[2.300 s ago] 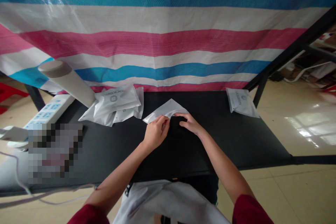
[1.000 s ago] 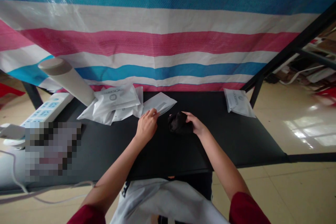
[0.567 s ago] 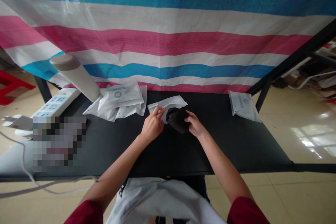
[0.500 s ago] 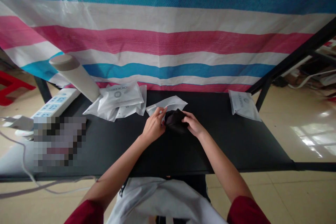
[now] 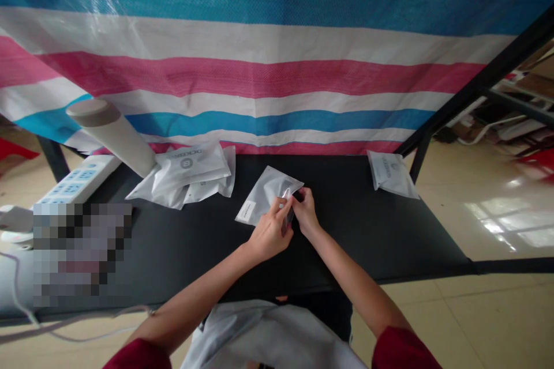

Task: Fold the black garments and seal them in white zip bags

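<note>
A translucent plastic bag [image 5: 264,193] with a white label at its lower left corner lies in front of me at the middle of the black table. My left hand [image 5: 272,230] is closed on the bag's near right edge. Beside it, my right hand [image 5: 305,210] pinches the same edge close to the bag's right corner. The fingertips of both hands almost touch. Something dark shows at my right fingers, mostly hidden by them.
Several printed plastic bags [image 5: 190,170] lie at the left back, by a leaning white bottle [image 5: 115,138]. A power strip [image 5: 78,184] sits farther left, beside a blurred-out item [image 5: 86,248]. Another bag [image 5: 392,174] rests at the right on the black table [image 5: 355,259].
The flat bag has turned and come nearer, and both hands now grip its edge. The black cloth that was between my hands is mostly out of sight. The view has shifted slightly right.
</note>
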Demonstrator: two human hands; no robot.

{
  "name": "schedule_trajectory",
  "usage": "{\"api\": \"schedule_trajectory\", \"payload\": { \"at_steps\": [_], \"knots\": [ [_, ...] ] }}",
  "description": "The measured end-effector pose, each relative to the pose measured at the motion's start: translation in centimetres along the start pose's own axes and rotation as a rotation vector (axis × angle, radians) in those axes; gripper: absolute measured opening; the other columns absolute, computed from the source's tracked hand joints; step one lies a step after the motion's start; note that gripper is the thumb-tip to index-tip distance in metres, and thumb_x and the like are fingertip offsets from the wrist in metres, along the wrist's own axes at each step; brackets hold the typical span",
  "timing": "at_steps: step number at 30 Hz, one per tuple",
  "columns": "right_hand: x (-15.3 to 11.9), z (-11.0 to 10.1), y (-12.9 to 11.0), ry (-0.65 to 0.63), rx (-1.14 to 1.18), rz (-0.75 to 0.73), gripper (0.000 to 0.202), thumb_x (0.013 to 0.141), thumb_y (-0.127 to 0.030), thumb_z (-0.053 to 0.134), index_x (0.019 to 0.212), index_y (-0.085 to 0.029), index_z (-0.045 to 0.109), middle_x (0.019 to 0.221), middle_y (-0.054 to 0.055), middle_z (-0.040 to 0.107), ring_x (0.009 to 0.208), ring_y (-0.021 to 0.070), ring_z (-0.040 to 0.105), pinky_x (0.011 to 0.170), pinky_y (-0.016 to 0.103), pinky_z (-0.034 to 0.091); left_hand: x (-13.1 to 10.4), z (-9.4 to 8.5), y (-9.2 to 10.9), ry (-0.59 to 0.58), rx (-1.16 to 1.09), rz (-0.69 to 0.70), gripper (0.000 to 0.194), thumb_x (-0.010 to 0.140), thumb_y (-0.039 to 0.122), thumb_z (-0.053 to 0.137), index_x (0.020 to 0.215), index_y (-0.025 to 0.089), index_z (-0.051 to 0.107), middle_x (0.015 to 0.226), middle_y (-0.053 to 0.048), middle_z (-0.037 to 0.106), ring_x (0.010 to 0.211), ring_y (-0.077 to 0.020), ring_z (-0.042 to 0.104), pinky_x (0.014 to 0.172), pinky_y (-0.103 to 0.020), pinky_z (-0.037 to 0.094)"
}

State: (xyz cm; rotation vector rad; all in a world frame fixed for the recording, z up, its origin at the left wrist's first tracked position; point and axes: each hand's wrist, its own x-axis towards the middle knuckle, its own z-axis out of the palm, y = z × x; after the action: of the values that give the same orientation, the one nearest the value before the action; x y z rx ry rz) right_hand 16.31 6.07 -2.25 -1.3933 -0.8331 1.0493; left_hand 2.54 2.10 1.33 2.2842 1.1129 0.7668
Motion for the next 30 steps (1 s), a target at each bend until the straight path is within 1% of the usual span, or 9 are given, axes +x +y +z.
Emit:
{"api": "schedule_trajectory", "payload": {
  "at_steps": [2, 6, 8, 11, 13, 15, 18, 23, 30],
  "knots": [
    [-0.6, 0.4, 0.5, -0.034, -0.002, -0.008, 0.043, 0.065, -0.054, 0.071, 0.088, -0.02, 0.057, 0.082, 0.001, 0.062, 0.077, 0.0171, 0.057, 0.069, 0.027, 0.045, -0.1, 0.3, 0.1, 0.006, -0.027, 0.002, 0.08, 0.079, 0.014, 0.055, 0.151, 0.022, 0.02, 0.128, -0.017, 0.047, 0.074, -0.0144, 0.062, 0.068, -0.033, 0.056],
    [-1.2, 0.4, -0.2, -0.409, -0.076, 0.027, 0.047, 0.08, -0.065, 0.052, 0.074, -0.018, 0.061, 0.073, 0.003, 0.063, 0.077, 0.0205, 0.059, 0.067, 0.029, 0.045, 0.0, -0.2, -0.6, 0.034, -0.014, -0.026, 0.088, 0.08, 0.016, 0.059, 0.153, 0.026, 0.01, 0.13, -0.016, 0.045, 0.086, -0.0194, 0.064, 0.074, -0.037, 0.056],
    [-1.3, 0.1, -1.0, -0.509, -0.135, -0.03, 0.045, 0.083, -0.062, 0.051, 0.077, -0.019, 0.065, 0.077, 0.004, 0.066, 0.082, 0.0222, 0.061, 0.071, 0.031, 0.046, 0.2, -0.7, -1.0, 0.041, 0.028, -0.04, 0.093, 0.078, 0.017, 0.062, 0.153, 0.027, 0.008, 0.132, -0.016, 0.043, 0.095, -0.0234, 0.064, 0.078, -0.039, 0.056],
    [-0.8, -0.6, -1.9, -0.444, -0.186, -0.199, 0.035, 0.085, -0.053, 0.054, 0.09, -0.021, 0.066, 0.091, 0.005, 0.069, 0.089, 0.0215, 0.062, 0.076, 0.03, 0.046, 0.5, -1.6, -1.6, 0.029, 0.128, -0.02, 0.102, 0.072, 0.022, 0.072, 0.153, 0.025, 0.009, 0.136, -0.016, 0.042, 0.109, -0.0291, 0.059, 0.088, -0.044, 0.053],
    [-0.2, -1.2, -2.2, -0.359, -0.209, -0.226, 0.031, 0.084, -0.051, 0.055, 0.088, -0.021, 0.063, 0.085, 0.004, 0.067, 0.08, 0.0191, 0.062, 0.07, 0.028, 0.046, 0.7, -2.0, -2.0, 0.039, 0.185, 0.013, 0.091, 0.073, 0.022, 0.072, 0.149, 0.024, 0.022, 0.134, -0.014, 0.046, 0.114, -0.0289, 0.056, 0.093, -0.043, 0.051],
    [0.3, -1.9, -2.3, -0.368, -0.221, -0.16, 0.03, 0.083, -0.052, 0.057, 0.086, -0.022, 0.057, 0.068, 0.0, 0.062, 0.063, 0.0157, 0.058, 0.059, 0.026, 0.043, 0.8, -2.3, -2.4, 0.048, 0.214, 0.03, 0.063, 0.08, 0.02, 0.067, 0.137, 0.022, 0.042, 0.122, -0.011, 0.056, 0.111, -0.0263, 0.058, 0.092, -0.04, 0.052],
    [0.5, -2.4, -2.2, -0.543, -0.182, -0.025, 0.034, 0.081, -0.053, 0.06, 0.09, -0.023, 0.047, 0.058, -0.006, 0.059, 0.047, 0.0121, 0.051, 0.046, 0.023, 0.035, 1.0, -2.4, -2.9, 0.061, 0.209, -0.007, 0.029, 0.084, 0.018, 0.062, 0.113, 0.018, 0.059, 0.099, -0.007, 0.067, 0.095, -0.0231, 0.065, 0.084, -0.036, 0.054],
    [-0.3, -2.0, -1.9, -0.7, -0.148, 0.021, 0.044, 0.072, -0.048, 0.073, 0.086, -0.024, 0.039, 0.06, -0.007, 0.061, 0.047, 0.0105, 0.054, 0.044, 0.02, 0.035, 0.9, -1.9, -3.6, 0.041, 0.18, 0.04, 0.018, 0.084, 0.015, 0.062, 0.101, 0.018, 0.064, 0.098, -0.005, 0.071, 0.09, -0.0197, 0.068, 0.079, -0.03, 0.055],
    [-0.2, -1.2, -1.3, -0.542, -0.042, 0.197, 0.047, 0.062, -0.043, 0.078, 0.076, -0.023, 0.037, 0.057, -0.005, 0.061, 0.051, 0.0123, 0.058, 0.048, 0.022, 0.044, 1.1, -1.1, -4.2, 0.028, 0.346, 0.143, 0.017, 0.092, 0.013, 0.052, 0.091, 0.017, 0.069, 0.089, -0.005, 0.07, 0.085, -0.0182, 0.066, 0.077, -0.029, 0.054]
  ]
}}
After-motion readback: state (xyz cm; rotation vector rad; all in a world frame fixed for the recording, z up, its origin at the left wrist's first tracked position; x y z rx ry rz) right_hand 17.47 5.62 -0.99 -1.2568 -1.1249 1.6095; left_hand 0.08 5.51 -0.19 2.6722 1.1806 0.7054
